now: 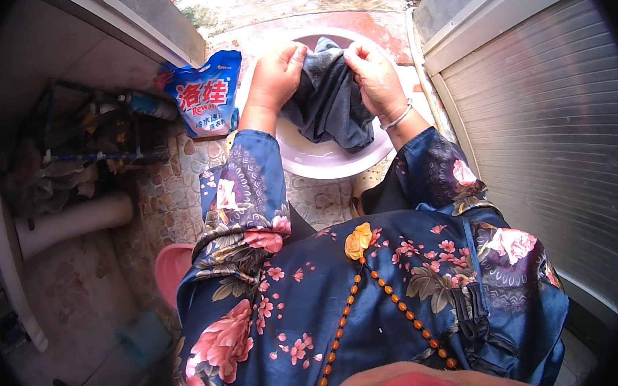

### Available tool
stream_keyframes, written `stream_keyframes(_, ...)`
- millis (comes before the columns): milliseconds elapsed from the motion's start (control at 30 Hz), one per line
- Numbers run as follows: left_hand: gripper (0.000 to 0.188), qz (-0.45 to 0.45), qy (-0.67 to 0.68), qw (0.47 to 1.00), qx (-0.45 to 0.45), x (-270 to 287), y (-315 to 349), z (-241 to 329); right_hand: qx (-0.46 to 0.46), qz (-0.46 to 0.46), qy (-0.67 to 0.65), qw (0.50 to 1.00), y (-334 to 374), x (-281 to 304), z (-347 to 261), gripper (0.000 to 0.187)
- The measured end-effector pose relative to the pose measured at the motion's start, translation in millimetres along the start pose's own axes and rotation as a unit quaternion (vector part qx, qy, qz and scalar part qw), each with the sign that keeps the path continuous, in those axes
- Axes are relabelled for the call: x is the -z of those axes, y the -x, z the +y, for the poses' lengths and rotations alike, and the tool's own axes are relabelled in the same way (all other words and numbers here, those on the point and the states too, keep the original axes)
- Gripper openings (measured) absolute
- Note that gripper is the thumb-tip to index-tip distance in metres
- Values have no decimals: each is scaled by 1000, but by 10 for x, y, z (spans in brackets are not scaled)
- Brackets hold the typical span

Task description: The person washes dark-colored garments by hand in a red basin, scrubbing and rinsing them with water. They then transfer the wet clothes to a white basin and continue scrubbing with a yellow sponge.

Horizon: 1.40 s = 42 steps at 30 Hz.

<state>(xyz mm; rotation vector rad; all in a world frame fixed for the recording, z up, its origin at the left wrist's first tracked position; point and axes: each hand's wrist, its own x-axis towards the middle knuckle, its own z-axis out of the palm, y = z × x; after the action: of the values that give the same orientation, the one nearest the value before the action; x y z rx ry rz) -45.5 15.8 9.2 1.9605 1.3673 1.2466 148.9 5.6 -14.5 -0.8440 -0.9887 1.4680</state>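
A dark grey-blue cloth (330,103), wet-looking and bunched in folds, hangs over a pale lilac basin (325,164). My left hand (277,77) pinches its upper left edge, fingers closed. At the upper right edge, my right hand (374,77) grips the same cloth between thumb and fingers; a bangle circles that wrist. Between the two hands the cloth's top shows a lighter, greyish patch. Its lower folds hang inside the basin, over what looks like cloudy liquid. What kind of garment it is, I cannot tell.
Left of the basin stands a blue detergent bag (206,95). A dark rack (104,156) with bottles and a white pedestal sink (76,224) are farther left. Near my left side is a pink basin (173,272). A ribbed metal door (537,114) stands on the right. Pebble-patterned tiles cover the floor.
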Motion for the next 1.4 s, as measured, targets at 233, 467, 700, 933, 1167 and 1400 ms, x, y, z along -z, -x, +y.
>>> stream_keyframes(233,36,27,-174,974,-142,-660,331,511,-122,97,-169,973,-183,-38,507,29)
stream_keyframes(467,30,128,-182,972,-81,-498,178,369,-81,155,-19,984,139,-500,70,41)
stream_keyframes(700,33,128,-180,975,-30,-492,83,272,-111,155,-189,963,5,-380,276,29)
stream_keyframes(933,28,23,-189,977,-94,-648,356,380,-176,144,-174,958,-116,-172,276,39)
stream_keyframes(1167,34,126,-278,952,-2,-467,77,304,-82,128,-156,976,12,-416,221,27)
stream_keyframes(1400,32,112,-218,969,-36,-507,119,241,-118,145,-179,966,58,-436,176,27)
